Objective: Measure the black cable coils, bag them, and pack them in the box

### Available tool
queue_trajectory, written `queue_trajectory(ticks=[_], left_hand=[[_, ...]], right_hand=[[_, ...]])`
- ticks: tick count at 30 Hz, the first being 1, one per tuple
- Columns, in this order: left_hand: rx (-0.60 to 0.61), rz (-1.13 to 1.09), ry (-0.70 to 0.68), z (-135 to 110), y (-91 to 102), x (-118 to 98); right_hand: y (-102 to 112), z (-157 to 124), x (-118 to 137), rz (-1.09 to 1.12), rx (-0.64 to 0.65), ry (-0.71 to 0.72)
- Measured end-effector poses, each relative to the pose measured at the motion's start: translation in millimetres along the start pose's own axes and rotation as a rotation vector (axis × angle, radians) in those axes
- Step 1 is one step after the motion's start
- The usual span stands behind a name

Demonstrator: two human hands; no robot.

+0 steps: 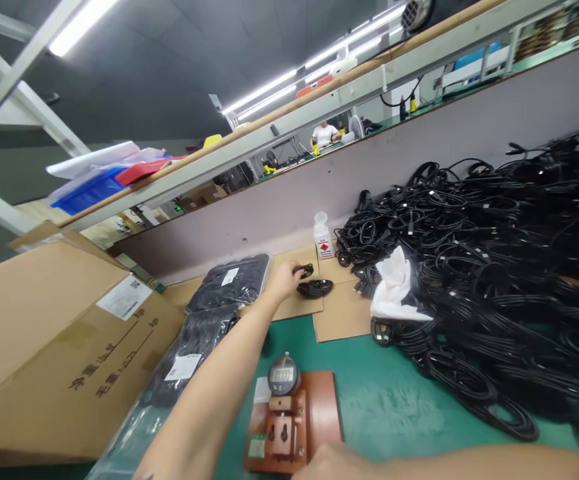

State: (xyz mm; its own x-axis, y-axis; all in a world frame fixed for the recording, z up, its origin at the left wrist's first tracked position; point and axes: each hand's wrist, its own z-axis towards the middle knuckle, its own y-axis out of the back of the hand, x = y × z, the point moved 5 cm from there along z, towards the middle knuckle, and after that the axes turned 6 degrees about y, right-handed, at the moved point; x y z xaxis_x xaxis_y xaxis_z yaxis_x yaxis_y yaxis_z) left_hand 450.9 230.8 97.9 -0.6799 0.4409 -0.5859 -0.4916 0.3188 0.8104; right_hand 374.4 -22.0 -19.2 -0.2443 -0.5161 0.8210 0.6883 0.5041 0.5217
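My left arm reaches forward over the bench, and my left hand (283, 280) is closed on a small black cable coil (306, 271) above a sheet of cardboard (342, 313). A second small coil (314, 288) lies on the cardboard just in front of that hand. My right hand (332, 463) sits at the bottom edge beside a brown wooden fixture (319, 407) carrying a round digital gauge (283, 375). Only the back of the right hand shows; its fingers are hidden.
A large heap of black coiled cables (494, 280) fills the right side, with a white cloth (394, 283) on its edge. Bagged cables (229, 283) and a big cardboard box (44, 333) stand at the left. A small white bottle (322, 237) stands by the back wall. A person sits far behind.
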Motion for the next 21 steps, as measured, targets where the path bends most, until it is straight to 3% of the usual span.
queue_trajectory(ticks=[3, 6, 8, 10, 12, 16, 21], left_hand=[[-0.094, -0.243, 0.108, -69, 31.8, 14], [-0.150, -0.456, 0.192, -169, 47.0, 30], [-0.181, -0.592, 0.263, -237, 41.3, 40], [-0.154, -1.000, 0.394, -294, 19.9, 50], [-0.153, -1.261, 0.505, -336, -4.9, 56], [-0.208, -1.535, 0.560, -378, -39.3, 57], [-0.196, -1.501, 0.568, -387, -50.4, 50]], right_hand=[[10, -6, 21, 0.020, -0.087, 0.038], [20, -16, 41, 0.036, -0.233, 0.046], [23, -22, 50, 0.071, -0.272, 0.067], [25, -26, 54, 0.120, -0.274, 0.079], [24, -28, 55, 0.166, -0.248, 0.078], [24, -30, 55, 0.173, -0.242, 0.045], [21, -32, 56, 0.174, -0.227, 0.004]])
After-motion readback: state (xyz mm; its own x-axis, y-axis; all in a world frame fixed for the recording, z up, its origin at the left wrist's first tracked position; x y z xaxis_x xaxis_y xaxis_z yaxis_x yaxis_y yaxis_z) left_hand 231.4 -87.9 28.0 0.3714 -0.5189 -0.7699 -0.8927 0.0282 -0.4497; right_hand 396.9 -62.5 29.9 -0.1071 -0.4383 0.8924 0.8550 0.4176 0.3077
